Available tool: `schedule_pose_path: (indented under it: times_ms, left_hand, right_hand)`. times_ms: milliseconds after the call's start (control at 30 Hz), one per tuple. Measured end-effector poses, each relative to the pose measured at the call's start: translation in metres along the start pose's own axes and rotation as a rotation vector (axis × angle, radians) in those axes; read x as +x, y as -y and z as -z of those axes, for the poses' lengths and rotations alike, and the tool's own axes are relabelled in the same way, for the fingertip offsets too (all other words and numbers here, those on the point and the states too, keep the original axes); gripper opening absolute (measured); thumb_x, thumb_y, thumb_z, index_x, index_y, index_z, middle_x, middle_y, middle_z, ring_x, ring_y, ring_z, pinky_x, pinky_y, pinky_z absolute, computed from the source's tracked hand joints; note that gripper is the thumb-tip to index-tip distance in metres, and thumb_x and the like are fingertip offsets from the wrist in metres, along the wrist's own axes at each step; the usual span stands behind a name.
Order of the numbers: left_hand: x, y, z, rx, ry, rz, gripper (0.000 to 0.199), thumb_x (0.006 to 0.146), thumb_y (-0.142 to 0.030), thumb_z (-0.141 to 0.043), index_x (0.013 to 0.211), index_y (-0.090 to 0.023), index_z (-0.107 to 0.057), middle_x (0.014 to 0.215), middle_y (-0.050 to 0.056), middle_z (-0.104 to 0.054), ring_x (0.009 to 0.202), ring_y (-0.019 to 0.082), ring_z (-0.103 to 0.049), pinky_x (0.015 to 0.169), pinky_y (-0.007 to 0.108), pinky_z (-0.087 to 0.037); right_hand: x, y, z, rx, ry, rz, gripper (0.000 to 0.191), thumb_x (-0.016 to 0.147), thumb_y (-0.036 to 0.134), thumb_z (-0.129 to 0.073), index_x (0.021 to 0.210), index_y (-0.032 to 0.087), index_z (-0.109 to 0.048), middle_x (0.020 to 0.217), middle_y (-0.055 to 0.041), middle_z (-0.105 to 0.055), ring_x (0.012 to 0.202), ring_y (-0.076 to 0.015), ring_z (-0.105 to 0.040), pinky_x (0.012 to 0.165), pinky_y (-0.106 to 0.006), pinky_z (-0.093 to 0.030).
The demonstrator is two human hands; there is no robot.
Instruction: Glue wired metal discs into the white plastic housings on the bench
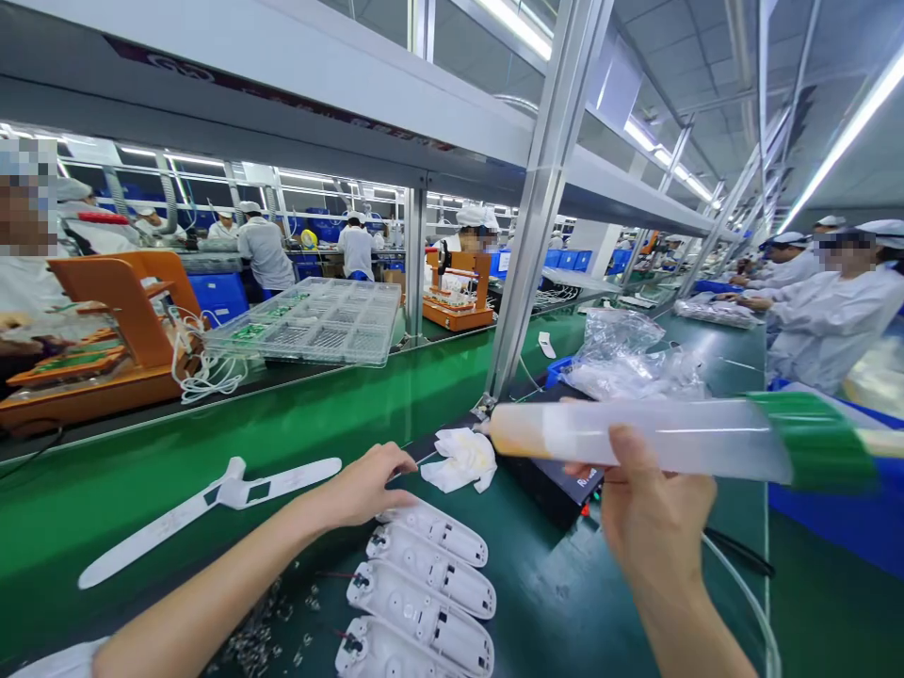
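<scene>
The right hand is closed around a tube, thumb on the near side, holding it roughly level above and to the right of the shells. The tube's nozzle end points left, toward a tissue just beyond the shells. The left hand is at the farthest shell's left end, thumb and forefinger apart, nothing seen between them; thumb contact with that shell cannot be confirmed. Loose small parts lie left of the shells; a white strip lies farther out, beyond them. A black box stands beyond and right of the shells, under the tube.

Step in hand, as judged: positioning at the shells, tube held clear. The next move calls for a steady shell and a controlled nozzle.

Not verifiable: most right-hand fingers, behind the tube; the tube's blurred green end; the nearest shell, cut off below; the box, partly covered.
</scene>
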State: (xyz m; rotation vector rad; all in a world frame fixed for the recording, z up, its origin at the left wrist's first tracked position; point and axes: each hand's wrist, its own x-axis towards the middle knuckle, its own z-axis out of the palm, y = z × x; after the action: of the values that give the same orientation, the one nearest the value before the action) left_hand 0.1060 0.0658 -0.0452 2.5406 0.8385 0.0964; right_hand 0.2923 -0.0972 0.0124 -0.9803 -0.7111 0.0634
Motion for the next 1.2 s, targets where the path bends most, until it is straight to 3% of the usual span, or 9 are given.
schedule_pose_path:
  times_ms: [167, 300, 567, 733, 1200]
  left_hand:
    - [-0.019, 0.024, -0.009, -0.102, 0.032, -0.079, 0.032, 0.079, -0.018, -0.062, 0.111, -0.023, -0.060, 0.111, 0.002, -0.059, 0.101, 0.019, -0.053, 0.091, 0.031, -0.039]
    - [-0.017, 0.030, -0.020, -0.145, -0.009, -0.047, 0.031, 0.076, -0.018, -0.063, 0.107, -0.023, -0.062, 0.106, 0.003, -0.061, 0.097, 0.021, -0.054, 0.088, 0.033, -0.041]
    - [-0.017, 0.027, -0.023, -0.171, -0.043, -0.017, 0.025, 0.074, -0.016, -0.067, 0.098, -0.024, -0.065, 0.100, 0.001, -0.061, 0.091, 0.020, -0.056, 0.084, 0.032, -0.041]
    - [-0.017, 0.025, -0.023, -0.155, -0.036, -0.009, 0.026, 0.075, -0.016, -0.068, 0.099, -0.025, -0.064, 0.100, 0.000, -0.061, 0.092, 0.020, -0.055, 0.085, 0.033, -0.039]
    - [-0.019, 0.023, -0.023, -0.110, -0.037, -0.016, 0.024, 0.078, -0.018, -0.067, 0.101, -0.025, -0.062, 0.104, 0.001, -0.060, 0.097, 0.022, -0.053, 0.086, 0.037, -0.037]
  right_hand:
    - [-0.048, -0.029, -0.016, -0.299, 0.004, -0.135, 0.031, 0.065, 0.045, -0.071, 0.067, 0.015, -0.062, 0.057, -0.0039, -0.060, 0.044, -0.0155, -0.052, 0.038, -0.026, -0.043]
    - [-0.066, -0.042, -0.020, -0.394, 0.057, -0.182, 0.031, 0.064, 0.048, -0.069, 0.067, 0.017, -0.063, 0.060, -0.0035, -0.061, 0.046, -0.0160, -0.051, 0.041, -0.028, -0.043]
    - [-0.072, -0.055, -0.021, -0.415, 0.091, -0.223, 0.037, 0.064, 0.050, -0.069, 0.073, 0.014, -0.065, 0.069, -0.0084, -0.064, 0.059, -0.0211, -0.058, 0.052, -0.033, -0.050]
    - [-0.075, -0.058, -0.022, -0.447, 0.101, -0.232, 0.036, 0.062, 0.050, -0.070, 0.071, 0.016, -0.062, 0.067, -0.0067, -0.062, 0.060, -0.0215, -0.059, 0.056, -0.035, -0.050]
    - [-0.068, -0.066, -0.016, -0.483, 0.202, -0.178, 0.039, 0.064, 0.052, -0.068, 0.072, 0.014, -0.065, 0.065, -0.0087, -0.064, 0.054, -0.0216, -0.059, 0.050, -0.034, -0.051]
